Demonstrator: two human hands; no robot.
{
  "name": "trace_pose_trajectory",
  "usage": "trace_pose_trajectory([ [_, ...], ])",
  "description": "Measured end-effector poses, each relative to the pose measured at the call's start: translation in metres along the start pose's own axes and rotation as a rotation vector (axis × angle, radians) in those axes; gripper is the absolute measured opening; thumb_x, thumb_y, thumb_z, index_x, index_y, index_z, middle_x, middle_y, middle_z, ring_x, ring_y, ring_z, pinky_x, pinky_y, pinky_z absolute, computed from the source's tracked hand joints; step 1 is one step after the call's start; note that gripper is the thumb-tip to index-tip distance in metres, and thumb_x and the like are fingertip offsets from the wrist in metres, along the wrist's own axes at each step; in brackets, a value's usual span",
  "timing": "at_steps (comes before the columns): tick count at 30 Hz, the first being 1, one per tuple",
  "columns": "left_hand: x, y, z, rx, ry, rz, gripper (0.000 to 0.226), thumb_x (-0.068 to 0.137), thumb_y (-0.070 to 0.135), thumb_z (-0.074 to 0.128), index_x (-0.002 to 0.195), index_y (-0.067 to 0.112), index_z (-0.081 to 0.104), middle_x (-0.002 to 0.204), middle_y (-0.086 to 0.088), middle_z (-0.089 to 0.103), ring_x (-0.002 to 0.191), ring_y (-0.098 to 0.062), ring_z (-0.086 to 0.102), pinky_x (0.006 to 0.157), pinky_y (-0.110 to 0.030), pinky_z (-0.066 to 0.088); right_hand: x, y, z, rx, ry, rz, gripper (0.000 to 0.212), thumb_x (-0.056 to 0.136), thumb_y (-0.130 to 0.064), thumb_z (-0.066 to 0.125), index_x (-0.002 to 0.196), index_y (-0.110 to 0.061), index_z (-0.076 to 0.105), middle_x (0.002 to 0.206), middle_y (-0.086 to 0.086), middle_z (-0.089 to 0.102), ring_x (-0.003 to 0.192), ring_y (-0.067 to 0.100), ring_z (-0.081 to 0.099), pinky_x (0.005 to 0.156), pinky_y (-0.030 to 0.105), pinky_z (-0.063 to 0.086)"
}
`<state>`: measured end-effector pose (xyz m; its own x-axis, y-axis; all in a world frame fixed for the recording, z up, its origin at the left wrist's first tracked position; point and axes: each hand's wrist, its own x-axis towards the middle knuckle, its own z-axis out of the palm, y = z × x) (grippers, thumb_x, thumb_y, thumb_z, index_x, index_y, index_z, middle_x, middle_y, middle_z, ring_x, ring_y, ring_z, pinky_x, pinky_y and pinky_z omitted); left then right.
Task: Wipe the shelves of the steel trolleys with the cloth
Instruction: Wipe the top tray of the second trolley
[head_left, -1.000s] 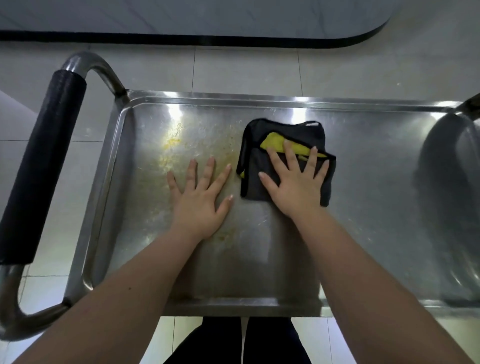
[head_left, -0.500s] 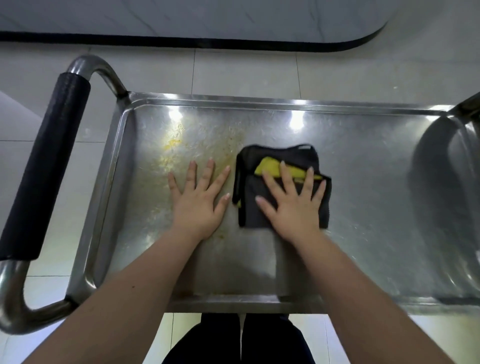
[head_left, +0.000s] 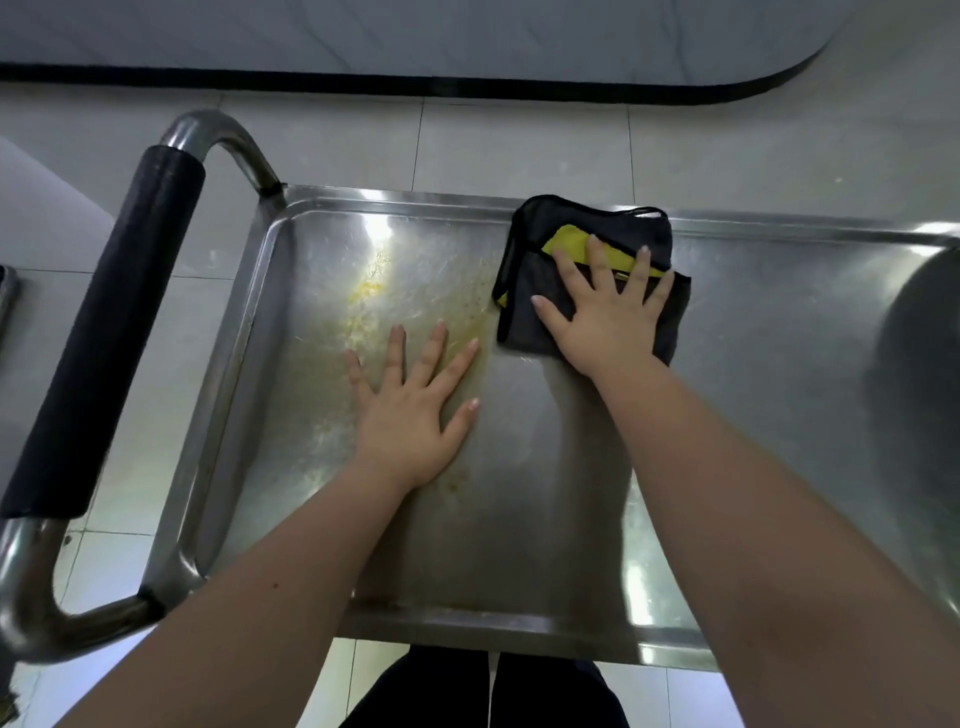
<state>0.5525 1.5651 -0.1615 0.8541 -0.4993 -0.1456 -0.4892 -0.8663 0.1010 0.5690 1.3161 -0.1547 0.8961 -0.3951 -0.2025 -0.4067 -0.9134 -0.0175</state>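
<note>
— Cloth (head_left: 582, 218), where is it right now?

— Up against the far rim (head_left: 415, 200) of the shelf (head_left: 779, 364). It's folded into a dark grey pad with a yellow layer peeking out, and its top edge rides up onto that rim. My right hand (head_left: 608, 317) is flat on top of it, fingers straight and spread wide, pressing it onto the steel (palm on the near half, fingertips up on the yellow).

— And the other hand?

— My left hand (head_left: 410, 410) lies flat on bare metal, fingers fanned wide, holding nothing. It's just left of the cloth and a little nearer to me, not touching it.

— How's the shelf looking?

— Yellowish smears (head_left: 363, 296) and specks cover the left part, beyond my left fingertips and running toward the cloth's left edge. Right of the cloth the steel is plain grey, with a big dark reflection (head_left: 914, 364) at the far end. The trolley's push handle (head_left: 104, 332), with its black grip, is off to my left. There are pale floor tiles (head_left: 519, 145) beyond the rim, and my dark trousers (head_left: 488, 691) show below the near edge.
</note>
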Motion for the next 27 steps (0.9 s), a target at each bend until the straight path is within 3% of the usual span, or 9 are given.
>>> trace_pose_trajectory([
  [8,0.001,0.001,-0.005,0.01,-0.029,-0.015,0.061,0.091,0.071,0.005,0.149,0.055,-0.009,0.163,0.016,-0.011,0.15,-0.028,-0.015,0.11,-0.067,-0.015,-0.009,0.013,-0.004,-0.009,-0.042,-0.194,0.073,0.081,-0.084,0.003,0.148,-0.056,-0.002,0.163,-0.017,-0.009,0.147,0.04,-0.016,0.112,0.065,-0.014],
  [13,0.001,0.001,-0.006,-0.008,-0.041,-0.021,0.062,0.09,0.072,0.005,0.149,0.056,-0.008,0.162,0.018,-0.016,0.149,-0.026,-0.019,0.11,-0.066,-0.016,-0.001,0.095,-0.007,0.063,-0.02,0.033,0.077,0.08,-0.087,0.015,0.149,-0.054,0.007,0.163,-0.019,-0.001,0.149,0.038,-0.007,0.115,0.063,-0.005],
  [18,0.002,0.003,-0.006,0.008,-0.048,-0.022,0.062,0.091,0.07,0.006,0.149,0.055,-0.01,0.161,0.017,-0.018,0.149,-0.027,-0.019,0.109,-0.066,-0.019,-0.012,0.161,-0.012,0.107,-0.049,0.263,0.088,0.071,-0.091,0.002,0.15,-0.053,0.006,0.163,-0.017,-0.001,0.148,0.039,-0.007,0.114,0.065,-0.005],
  [22,0.002,0.003,-0.005,0.022,-0.051,-0.015,0.061,0.091,0.07,0.006,0.148,0.055,-0.012,0.161,0.017,-0.019,0.149,-0.029,-0.018,0.107,-0.066,-0.02,-0.006,0.109,-0.01,0.129,-0.025,0.307,0.082,0.078,-0.086,0.008,0.152,-0.05,0.009,0.164,-0.013,0.001,0.146,0.045,-0.009,0.111,0.07,-0.006],
  [27,0.003,0.001,-0.003,0.032,-0.039,-0.017,0.064,0.091,0.069,0.007,0.152,0.05,-0.001,0.162,0.016,-0.017,0.15,-0.028,-0.017,0.106,-0.063,-0.022,-0.006,-0.025,-0.003,0.022,-0.042,-0.095,0.075,0.084,-0.081,0.01,0.151,-0.05,0.007,0.164,-0.012,0.0,0.145,0.047,-0.014,0.109,0.07,-0.012],
])
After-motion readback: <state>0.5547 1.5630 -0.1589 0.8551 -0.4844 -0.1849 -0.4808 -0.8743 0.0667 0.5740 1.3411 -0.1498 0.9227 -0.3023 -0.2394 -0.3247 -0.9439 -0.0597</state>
